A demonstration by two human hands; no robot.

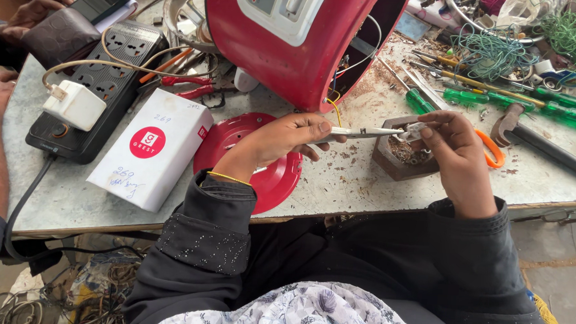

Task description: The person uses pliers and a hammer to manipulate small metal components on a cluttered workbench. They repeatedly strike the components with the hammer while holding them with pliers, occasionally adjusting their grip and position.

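My left hand point(282, 139) grips a slim white pointed tool point(360, 132), its tip aimed right. My right hand point(454, 146) pinches a small white part point(414, 130) that the tool's tip touches. Both hands hover over a small square wooden box point(398, 161) holding bits and shavings. A red round appliance body point(293, 36) stands tilted just behind my hands, wires hanging from its open underside. Its red round base plate point(271, 174) lies flat under my left wrist.
A white cardboard box point(149, 149) lies at the left beside a black power strip point(104, 83) with a white charger point(77, 104). Green-handled screwdrivers point(517, 101), orange scissors point(492, 148), a hammer point(535, 137) and wire tangles crowd the right. Another person's hands point(29, 14) hold a wallet and phone at far left.
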